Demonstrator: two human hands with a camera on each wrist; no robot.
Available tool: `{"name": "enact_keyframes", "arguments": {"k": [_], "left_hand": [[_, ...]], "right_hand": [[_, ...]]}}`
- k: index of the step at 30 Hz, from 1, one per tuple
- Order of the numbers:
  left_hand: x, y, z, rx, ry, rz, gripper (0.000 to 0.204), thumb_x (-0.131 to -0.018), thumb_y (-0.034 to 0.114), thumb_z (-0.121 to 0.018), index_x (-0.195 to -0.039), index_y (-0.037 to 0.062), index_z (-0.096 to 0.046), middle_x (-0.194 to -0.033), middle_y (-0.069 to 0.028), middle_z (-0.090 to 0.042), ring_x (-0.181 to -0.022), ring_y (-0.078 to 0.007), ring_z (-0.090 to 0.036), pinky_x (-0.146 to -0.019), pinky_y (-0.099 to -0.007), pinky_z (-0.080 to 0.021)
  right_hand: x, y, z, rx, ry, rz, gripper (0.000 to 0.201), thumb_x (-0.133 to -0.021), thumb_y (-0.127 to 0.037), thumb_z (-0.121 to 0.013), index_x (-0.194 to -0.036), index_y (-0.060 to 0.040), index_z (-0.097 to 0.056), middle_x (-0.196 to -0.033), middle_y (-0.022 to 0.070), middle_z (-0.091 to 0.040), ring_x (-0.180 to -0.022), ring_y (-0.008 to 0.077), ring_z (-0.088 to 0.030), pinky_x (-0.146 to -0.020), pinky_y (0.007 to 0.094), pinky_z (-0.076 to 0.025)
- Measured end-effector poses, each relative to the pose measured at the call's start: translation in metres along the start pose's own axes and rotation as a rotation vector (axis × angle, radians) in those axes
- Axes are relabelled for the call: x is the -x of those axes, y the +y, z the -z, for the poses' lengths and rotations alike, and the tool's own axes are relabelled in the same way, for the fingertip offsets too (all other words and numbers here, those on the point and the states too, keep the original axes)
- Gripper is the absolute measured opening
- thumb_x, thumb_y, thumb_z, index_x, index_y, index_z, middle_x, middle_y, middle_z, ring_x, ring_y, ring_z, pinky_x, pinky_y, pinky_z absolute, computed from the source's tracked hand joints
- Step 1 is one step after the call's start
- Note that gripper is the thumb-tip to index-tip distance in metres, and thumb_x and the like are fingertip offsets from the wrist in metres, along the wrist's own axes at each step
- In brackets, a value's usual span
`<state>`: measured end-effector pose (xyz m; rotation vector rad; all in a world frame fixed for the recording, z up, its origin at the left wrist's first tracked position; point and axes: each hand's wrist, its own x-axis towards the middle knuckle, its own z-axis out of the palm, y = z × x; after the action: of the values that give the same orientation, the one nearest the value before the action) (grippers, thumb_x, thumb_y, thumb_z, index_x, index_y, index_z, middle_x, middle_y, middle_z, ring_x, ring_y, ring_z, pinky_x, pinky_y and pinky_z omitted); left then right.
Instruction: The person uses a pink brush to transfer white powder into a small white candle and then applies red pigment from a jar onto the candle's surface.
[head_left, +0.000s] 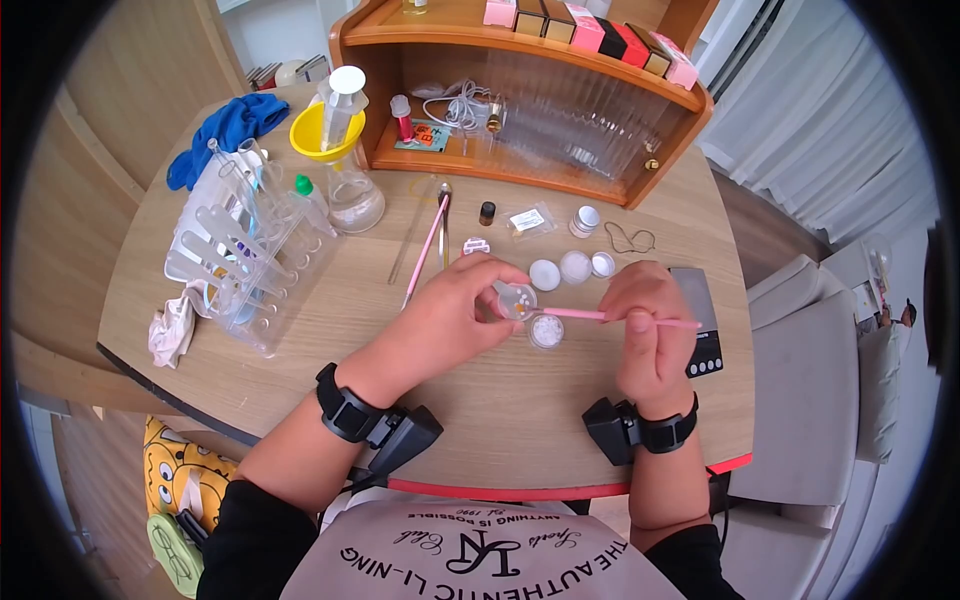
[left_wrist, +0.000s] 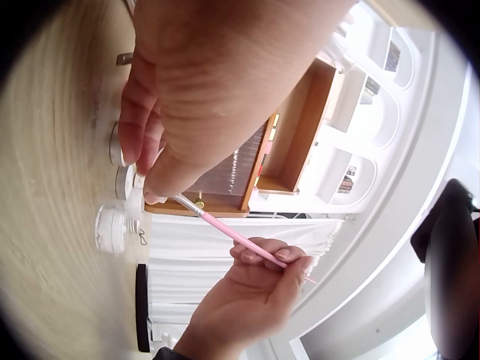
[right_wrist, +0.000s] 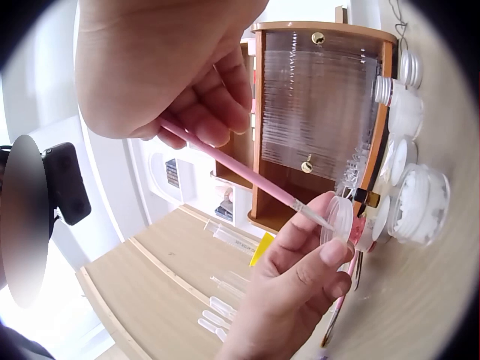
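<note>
My left hand (head_left: 447,318) pinches a small clear round dish (head_left: 512,298) by its edge, tilted, with a few pale bits inside. My right hand (head_left: 655,338) holds a thin pink-handled brush (head_left: 574,314) near its far end. Its bristle tip reaches into the dish, as the right wrist view also shows. Just below the dish stands a clear jar of white granules (head_left: 547,332), its contents plain in the right wrist view (right_wrist: 421,204). Beyond the hands sit white lids (head_left: 545,275) and small round containers (head_left: 576,266).
A rack of tubes and pipettes (head_left: 262,290) stands at left, near a flask (head_left: 355,203) with a yellow funnel (head_left: 318,148). Another pink brush (head_left: 427,250) and a small dark bottle (head_left: 487,212) lie farther back. A black scale (head_left: 697,320) is beside my right hand; a wooden cabinet (head_left: 535,170) closes the back.
</note>
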<state>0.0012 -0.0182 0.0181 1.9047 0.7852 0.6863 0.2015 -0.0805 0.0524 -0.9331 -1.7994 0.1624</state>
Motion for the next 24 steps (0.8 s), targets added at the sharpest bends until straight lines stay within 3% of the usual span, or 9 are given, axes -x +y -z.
{"name": "enact_keyframes", "arguments": {"k": [4, 6, 15, 24], "left_hand": [[-0.0002, -0.0002, 0.0002, 0.005, -0.006, -0.010, 0.039, -0.073, 0.001, -0.070, -0.109, 0.0058, -0.056, -0.102, -0.0052, -0.051, -0.081, -0.0100, -0.058, -0.067, -0.0215, -0.051], [0.0002, 0.0010, -0.0002, -0.003, -0.013, -0.011, 0.040, -0.073, 0.001, -0.070, -0.109, 0.0057, -0.055, -0.102, -0.0054, -0.050, -0.081, -0.0101, -0.057, -0.067, -0.0217, -0.051], [-0.0005, -0.0024, -0.0002, -0.008, 0.033, -0.014, 0.040, -0.072, 0.001, -0.070, -0.110, 0.0054, -0.056, -0.100, -0.0053, -0.050, -0.079, -0.0101, -0.056, -0.066, -0.0216, -0.051], [-0.0014, -0.0035, -0.0009, 0.001, 0.038, -0.018, 0.040, -0.072, 0.000, -0.070, -0.110, 0.0052, -0.056, -0.101, -0.0051, -0.049, -0.078, -0.0095, -0.055, -0.065, -0.0214, -0.051]], "right_hand": [[0.0023, 0.0036, 0.0018, -0.042, 0.092, -0.012, 0.024, -0.089, -0.022, -0.047, -0.073, -0.0056, -0.054, -0.068, 0.0089, -0.055, -0.063, 0.0282, -0.052, -0.062, 0.0358, -0.040], [-0.0008, 0.0013, 0.0016, -0.027, -0.002, 0.008, 0.023, -0.088, -0.022, -0.048, -0.073, -0.0064, -0.053, -0.068, 0.0088, -0.055, -0.062, 0.0284, -0.052, -0.062, 0.0363, -0.040], [-0.0042, -0.0024, 0.0000, 0.135, -0.084, 0.151, 0.019, -0.086, -0.022, -0.052, -0.074, -0.0077, -0.053, -0.070, 0.0066, -0.057, -0.064, 0.0273, -0.053, -0.060, 0.0364, -0.039], [-0.0038, -0.0037, 0.0040, 0.118, -0.047, 0.085, 0.017, -0.085, -0.020, -0.054, -0.072, -0.0083, -0.053, -0.071, 0.0052, -0.056, -0.064, 0.0266, -0.053, -0.061, 0.0357, -0.040]]}}
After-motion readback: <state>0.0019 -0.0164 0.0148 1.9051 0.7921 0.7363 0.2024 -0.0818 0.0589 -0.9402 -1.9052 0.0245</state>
